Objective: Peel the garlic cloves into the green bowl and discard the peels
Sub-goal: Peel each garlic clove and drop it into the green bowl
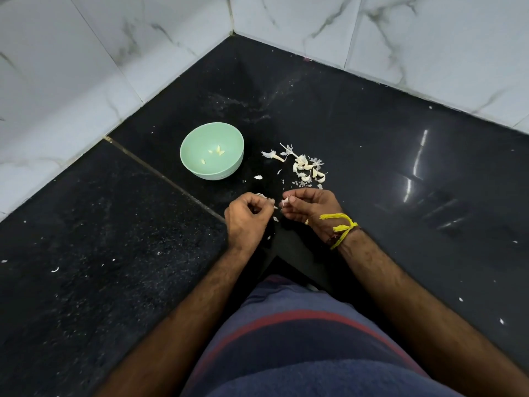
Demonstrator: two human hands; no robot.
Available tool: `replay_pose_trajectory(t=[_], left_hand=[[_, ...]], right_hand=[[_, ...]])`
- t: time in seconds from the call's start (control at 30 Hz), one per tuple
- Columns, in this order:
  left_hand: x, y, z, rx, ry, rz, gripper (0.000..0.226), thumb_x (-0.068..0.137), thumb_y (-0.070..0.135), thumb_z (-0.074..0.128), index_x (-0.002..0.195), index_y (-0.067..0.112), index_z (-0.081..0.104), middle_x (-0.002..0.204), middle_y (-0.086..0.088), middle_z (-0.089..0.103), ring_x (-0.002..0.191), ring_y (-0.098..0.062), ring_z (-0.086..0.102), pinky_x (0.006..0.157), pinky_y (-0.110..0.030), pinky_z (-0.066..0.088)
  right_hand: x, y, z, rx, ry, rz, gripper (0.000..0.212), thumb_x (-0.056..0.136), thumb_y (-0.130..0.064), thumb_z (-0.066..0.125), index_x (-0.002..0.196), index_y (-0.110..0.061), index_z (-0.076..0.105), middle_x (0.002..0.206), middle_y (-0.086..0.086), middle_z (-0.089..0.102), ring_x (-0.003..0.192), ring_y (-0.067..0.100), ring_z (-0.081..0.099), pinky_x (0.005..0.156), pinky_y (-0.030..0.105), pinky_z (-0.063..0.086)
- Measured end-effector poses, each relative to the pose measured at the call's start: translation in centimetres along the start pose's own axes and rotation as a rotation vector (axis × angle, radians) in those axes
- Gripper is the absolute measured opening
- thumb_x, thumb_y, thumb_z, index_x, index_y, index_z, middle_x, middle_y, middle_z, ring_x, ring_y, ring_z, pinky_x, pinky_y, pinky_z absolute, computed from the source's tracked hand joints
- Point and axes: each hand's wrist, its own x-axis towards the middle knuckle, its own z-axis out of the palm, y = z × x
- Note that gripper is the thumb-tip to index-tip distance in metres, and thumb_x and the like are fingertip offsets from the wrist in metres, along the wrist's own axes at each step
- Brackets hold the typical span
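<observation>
A green bowl (190,144) stands on the black counter (357,124) and holds several peeled cloves (216,151). To its right lies a pile of unpeeled garlic cloves and papery skins (307,169). In front of the pile, my left hand (247,217) has its fingers curled, with bits of garlic skin showing at their tips. Close beside it, my right hand (310,207) pinches a small garlic clove (285,200) between thumb and fingertips. A loose peel (258,177) lies between the bowl and my hands.
The counter sits in a corner of white marble-tiled walls (71,67). Small peel scraps (55,270) are scattered over the counter on both sides. A yellow thread (342,227) is tied round my right wrist.
</observation>
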Motion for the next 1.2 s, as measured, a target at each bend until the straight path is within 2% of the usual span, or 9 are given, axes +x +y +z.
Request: replay_pose_trajectory(t=[0.1, 0.2, 0.37, 0.5, 0.63, 0.77, 0.93, 1.1, 1.2], left_hand=[[-0.1, 0.2, -0.1, -0.066, -0.084, 0.092, 0.019, 0.084, 0.007, 0.078, 0.1, 0.016, 0.078, 0.079, 0.007, 0.072, 0.07, -0.001, 0.065, 0.073, -0.018, 0.054], [-0.5, 0.6, 0.0, 0.002, -0.123, 0.213, 0.008, 0.084, 0.011, 0.079, 0.091, 0.016, 0.081, 0.081, 0.006, 0.073, 0.073, -0.009, 0.067, 0.072, -0.017, 0.052], [-0.2, 0.1, 0.1, -0.007, -0.099, 0.186, 0.009, 0.079, 0.021, 0.072, 0.081, 0.015, 0.079, 0.073, 0.002, 0.07, 0.066, -0.014, 0.066, 0.065, -0.03, 0.056], [-0.3, 0.0, -0.1, -0.003, -0.1, 0.153, 0.005, 0.08, 0.015, 0.074, 0.079, 0.015, 0.079, 0.07, 0.0, 0.071, 0.065, -0.016, 0.066, 0.063, -0.033, 0.055], [-0.5, -0.1, -0.2, 0.039, -0.105, 0.148, 0.014, 0.076, 0.025, 0.07, 0.077, 0.015, 0.079, 0.067, 0.004, 0.071, 0.064, -0.008, 0.065, 0.061, -0.022, 0.052], [-0.6, 0.1, -0.3, 0.07, -0.145, 0.143, 0.003, 0.078, 0.011, 0.077, 0.075, 0.013, 0.077, 0.062, 0.015, 0.065, 0.061, 0.005, 0.061, 0.062, -0.008, 0.044], [-0.7, 0.7, 0.1, 0.08, -0.141, 0.153, 0.007, 0.071, 0.021, 0.071, 0.067, 0.016, 0.073, 0.062, 0.008, 0.065, 0.06, -0.005, 0.061, 0.061, -0.018, 0.047], [-0.5, 0.6, 0.6, 0.111, -0.133, 0.12, 0.01, 0.073, 0.019, 0.077, 0.065, 0.019, 0.071, 0.063, 0.011, 0.064, 0.061, -0.002, 0.059, 0.064, -0.019, 0.046], [-0.6, 0.7, 0.5, 0.048, -0.125, 0.074, 0.012, 0.078, 0.017, 0.078, 0.068, 0.021, 0.072, 0.065, 0.009, 0.069, 0.061, -0.004, 0.063, 0.066, -0.024, 0.053]], right_hand=[[0.1, 0.2, 0.3, -0.022, 0.005, -0.037, 0.01, 0.091, 0.003, 0.062, 0.099, 0.002, 0.067, 0.076, 0.012, 0.072, 0.068, 0.019, 0.07, 0.065, 0.026, 0.059], [0.3, 0.3, 0.5, -0.074, 0.012, -0.066, 0.008, 0.089, 0.002, 0.065, 0.096, 0.004, 0.066, 0.078, 0.016, 0.072, 0.065, 0.022, 0.069, 0.065, 0.029, 0.06], [0.5, 0.2, 0.9, -0.165, 0.024, -0.103, 0.008, 0.085, 0.003, 0.07, 0.093, 0.002, 0.07, 0.079, 0.015, 0.074, 0.069, 0.02, 0.07, 0.066, 0.028, 0.06], [0.2, 0.2, 1.1, -0.181, 0.023, -0.104, 0.014, 0.08, 0.005, 0.074, 0.095, 0.004, 0.071, 0.082, 0.013, 0.074, 0.074, 0.019, 0.071, 0.07, 0.026, 0.059], [-0.1, 0.4, 1.3, -0.209, 0.024, -0.109, 0.013, 0.081, 0.006, 0.073, 0.092, 0.001, 0.072, 0.078, 0.008, 0.074, 0.072, 0.014, 0.07, 0.068, 0.022, 0.058], [-0.3, 0.1, 1.2, -0.243, 0.03, -0.116, 0.014, 0.08, 0.01, 0.071, 0.094, 0.008, 0.07, 0.073, 0.004, 0.073, 0.066, 0.009, 0.07, 0.064, 0.018, 0.056], [-0.4, -0.3, 0.9, -0.3, 0.059, -0.141, 0.014, 0.079, 0.008, 0.073, 0.093, 0.007, 0.07, 0.079, 0.01, 0.072, 0.069, 0.009, 0.07, 0.066, 0.019, 0.056], [-0.5, 0.2, 0.7, -0.39, 0.038, -0.176, 0.012, 0.082, 0.007, 0.071, 0.094, 0.009, 0.07, 0.079, 0.007, 0.072, 0.069, 0.004, 0.068, 0.067, 0.015, 0.052], [-0.6, 0.3, 0.6, -0.324, 0.039, -0.165, 0.011, 0.082, 0.008, 0.071, 0.093, 0.006, 0.069, 0.078, 0.008, 0.071, 0.072, 0.012, 0.069, 0.069, 0.023, 0.057]])
